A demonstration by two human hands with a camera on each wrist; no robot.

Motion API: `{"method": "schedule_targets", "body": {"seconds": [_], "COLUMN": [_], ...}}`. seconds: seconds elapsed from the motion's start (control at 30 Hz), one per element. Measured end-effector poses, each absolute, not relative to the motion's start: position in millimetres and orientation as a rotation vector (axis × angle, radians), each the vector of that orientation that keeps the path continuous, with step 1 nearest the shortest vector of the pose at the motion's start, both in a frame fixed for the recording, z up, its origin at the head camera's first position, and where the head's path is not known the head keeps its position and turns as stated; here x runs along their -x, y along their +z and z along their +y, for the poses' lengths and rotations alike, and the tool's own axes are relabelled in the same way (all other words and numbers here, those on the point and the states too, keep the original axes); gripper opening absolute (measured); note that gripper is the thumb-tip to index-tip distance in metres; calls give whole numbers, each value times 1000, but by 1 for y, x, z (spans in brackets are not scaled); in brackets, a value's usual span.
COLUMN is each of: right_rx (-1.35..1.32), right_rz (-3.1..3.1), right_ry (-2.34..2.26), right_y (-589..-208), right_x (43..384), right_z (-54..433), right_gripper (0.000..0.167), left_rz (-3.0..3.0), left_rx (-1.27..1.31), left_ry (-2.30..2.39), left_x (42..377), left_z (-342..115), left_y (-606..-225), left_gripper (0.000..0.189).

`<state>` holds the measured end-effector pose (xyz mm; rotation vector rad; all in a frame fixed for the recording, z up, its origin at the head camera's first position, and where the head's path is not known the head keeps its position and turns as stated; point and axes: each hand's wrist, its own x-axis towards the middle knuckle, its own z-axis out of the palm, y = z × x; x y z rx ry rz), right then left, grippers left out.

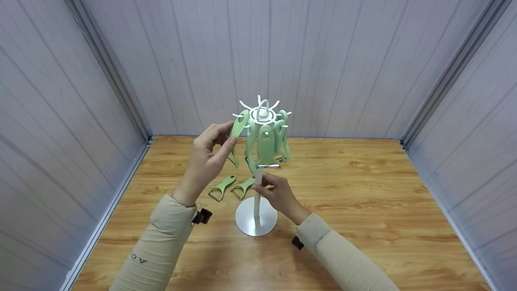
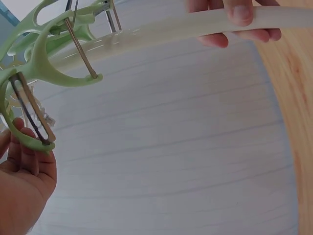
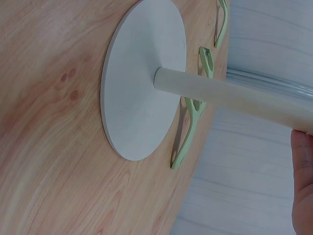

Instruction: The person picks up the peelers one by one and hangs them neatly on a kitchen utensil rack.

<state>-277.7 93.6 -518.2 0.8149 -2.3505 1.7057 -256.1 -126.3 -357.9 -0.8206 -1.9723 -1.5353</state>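
Note:
My left hand (image 1: 208, 151) pinches a light green vegetable peeler (image 1: 239, 126) by its handle, at the left side of a white rotating hook rack (image 1: 263, 114). The handle's hole end is beside one hook; whether the hook passes through it I cannot tell. In the left wrist view, the blade (image 2: 33, 107) of that peeler hangs down over the fingers. My right hand (image 1: 278, 195) grips the rack's white pole (image 1: 257, 206) below the hooks. Several more green peelers hang on the hooks, one facing front (image 1: 265, 147).
Two green peelers, one further left (image 1: 222, 188) and one nearer the pole (image 1: 241, 189), lie on the wooden table (image 1: 343, 194). The pole stands on a round flat base (image 3: 139, 112). Pale panel walls (image 1: 323, 60) enclose the table at the back and sides.

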Motion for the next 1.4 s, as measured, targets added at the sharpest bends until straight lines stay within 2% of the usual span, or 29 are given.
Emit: {"method": "schedule_targets", "body": {"seconds": [0.23,0.6,1.13,1.4], "right_rx": [-817,-830,-834,-828], "right_rz": [-2335,-2276,-2270,-2279], "right_ry": [1709,1803,1792,1788], "right_y": [-518,-519,-519,-520], "right_x": [277,277,276,275], "right_z": [93,92,91,91], "right_gripper": [21,21,11,20], "left_rz": [-1935,-1891,-1889,-1937], "left_rx": [909,975,999,969], "left_ry": [-1598,-1559,-1515,-1508], "left_x": [257,253,249,248], "left_z": [-122,-103,-108,-121], "left_y": [-364,-373,-384,-392], "left_gripper": [37,22,19,24]}}
